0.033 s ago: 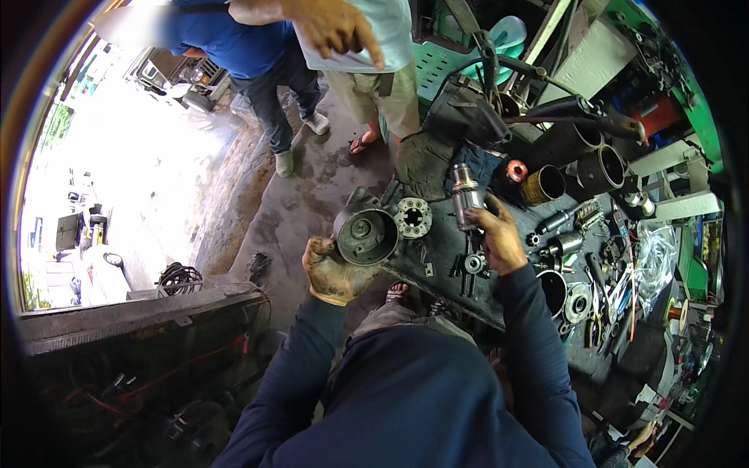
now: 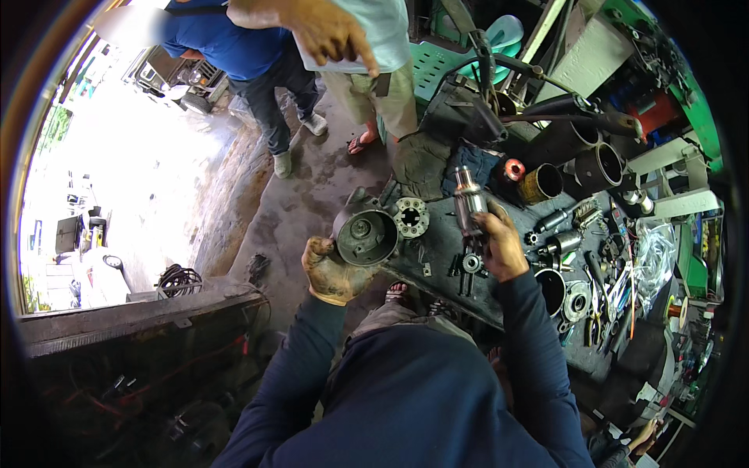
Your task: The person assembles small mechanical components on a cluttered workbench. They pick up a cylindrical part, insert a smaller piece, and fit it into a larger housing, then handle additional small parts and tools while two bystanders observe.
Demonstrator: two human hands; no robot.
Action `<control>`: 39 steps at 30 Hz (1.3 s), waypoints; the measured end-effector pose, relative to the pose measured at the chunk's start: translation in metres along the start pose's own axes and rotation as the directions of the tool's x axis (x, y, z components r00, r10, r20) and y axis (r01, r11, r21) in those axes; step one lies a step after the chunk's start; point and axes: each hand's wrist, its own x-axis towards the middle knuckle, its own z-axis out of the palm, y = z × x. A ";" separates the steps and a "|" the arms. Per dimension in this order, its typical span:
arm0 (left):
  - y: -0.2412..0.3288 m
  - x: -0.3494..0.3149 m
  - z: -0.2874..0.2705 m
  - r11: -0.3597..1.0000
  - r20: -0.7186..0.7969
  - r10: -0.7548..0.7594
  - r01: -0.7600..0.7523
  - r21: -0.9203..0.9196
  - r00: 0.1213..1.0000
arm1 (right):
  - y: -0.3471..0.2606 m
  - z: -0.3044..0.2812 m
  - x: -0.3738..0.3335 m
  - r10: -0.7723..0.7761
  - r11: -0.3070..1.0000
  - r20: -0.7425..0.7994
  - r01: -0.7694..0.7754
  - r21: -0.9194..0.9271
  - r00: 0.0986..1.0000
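My left hand (image 2: 337, 274) is wrapped round the lower left side of a dark metal starter motor housing (image 2: 349, 234). The housing's round open mouth faces up, with a central boss inside. In my right hand (image 2: 503, 243) is a motor armature (image 2: 470, 204), held upright with its coppery end uppermost, above the bench. To the housing's right lies a light metal ring (image 2: 421, 217) with a star-shaped opening and round holes. Below the armature, a small gear-like metal part (image 2: 471, 264) rests on the dark bench (image 2: 437, 285).
Two people stand ahead; one person's hand (image 2: 331, 35) reaches in from above. On the right of the bench lie pliers (image 2: 594, 329), several metal motor parts and a clear plastic bag (image 2: 657, 261). Hollow cylinders (image 2: 599, 165) stand behind. At lower left is a dark box edge (image 2: 140, 312).
The armature has tilted slightly in my right hand, which has shifted a little down and right. My left hand and the housing stay nearly still.
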 end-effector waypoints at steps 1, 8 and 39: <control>-0.002 0.003 0.002 0.999 0.037 -0.027 0.028 -0.022 0.999 | 0.000 -0.003 -0.014 0.085 0.991 -0.048 -0.080 0.106 0.995; -0.030 0.021 0.015 0.994 -0.010 -0.048 0.049 0.096 0.999 | -0.015 -0.014 -0.088 0.167 0.948 0.304 -0.238 0.213 0.938; -0.077 -0.008 0.029 0.995 -0.086 -0.096 0.096 -0.005 0.992 | -0.038 -0.028 -0.155 0.142 0.989 0.307 -0.150 0.000 0.941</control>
